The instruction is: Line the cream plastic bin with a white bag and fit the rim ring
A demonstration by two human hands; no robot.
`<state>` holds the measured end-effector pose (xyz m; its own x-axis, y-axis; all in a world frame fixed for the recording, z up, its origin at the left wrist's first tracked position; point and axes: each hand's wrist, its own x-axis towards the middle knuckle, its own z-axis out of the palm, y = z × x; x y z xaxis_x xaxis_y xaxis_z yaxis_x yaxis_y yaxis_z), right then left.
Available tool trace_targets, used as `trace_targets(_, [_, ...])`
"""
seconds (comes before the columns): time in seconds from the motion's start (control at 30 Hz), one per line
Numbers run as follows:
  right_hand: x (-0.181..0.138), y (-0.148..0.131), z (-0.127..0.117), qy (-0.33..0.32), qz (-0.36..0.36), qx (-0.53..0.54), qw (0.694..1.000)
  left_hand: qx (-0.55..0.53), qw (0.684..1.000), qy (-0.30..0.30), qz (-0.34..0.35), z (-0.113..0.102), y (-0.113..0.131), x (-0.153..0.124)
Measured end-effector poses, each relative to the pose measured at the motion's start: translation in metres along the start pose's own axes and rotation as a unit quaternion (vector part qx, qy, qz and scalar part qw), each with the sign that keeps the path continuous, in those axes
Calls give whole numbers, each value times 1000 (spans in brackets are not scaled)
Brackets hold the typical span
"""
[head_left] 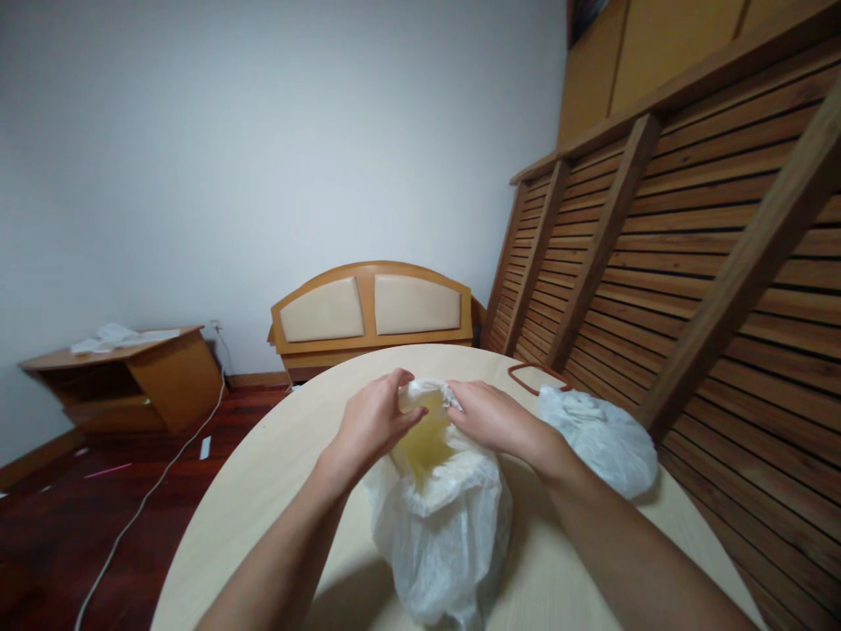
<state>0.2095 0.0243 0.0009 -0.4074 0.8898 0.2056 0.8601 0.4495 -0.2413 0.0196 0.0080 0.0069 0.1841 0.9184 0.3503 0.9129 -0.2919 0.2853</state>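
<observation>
At the open bag (441, 535), both hands (372, 421) (487, 414) curved

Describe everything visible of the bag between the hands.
The bag is whitish, thin, translucent and crumpled, seemingly plastic. It appears to rest on the table, its mouth open and facing up, showing yellow within; whether that is a lining or contents is unclear. The near side is wrinkled and narrows toward the bottom. The right hand grips the rim; the left hand is at the opposite side, thumb over the opening.
</observation>
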Motion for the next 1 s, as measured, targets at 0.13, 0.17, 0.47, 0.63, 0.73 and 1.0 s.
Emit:
trace_targets(0.13, [2,7,0,-7,-16,18,1000,-22,999,37,14,1,-3,2])
trace_targets(0.17, [2,9,0,-1,-21,21,1000,-19,999,33,4,2,-4,2])
trace_targets(0.47, [1,11,-7,67,15,55,996,11,999,23,-30,7,-9,9])
trace_targets(0.63, [6,4,0,79,12,7,997,-12,1000,27,-5,1,-6,5])
trace_targets(0.73, [8,4,3,87,12,-3,996,-23,999,33,4,-2,-4,2])
trace_targets(1.0, [2,-7,-2,193,-7,-32,981,-9,999,38,-9,3,-6,5])
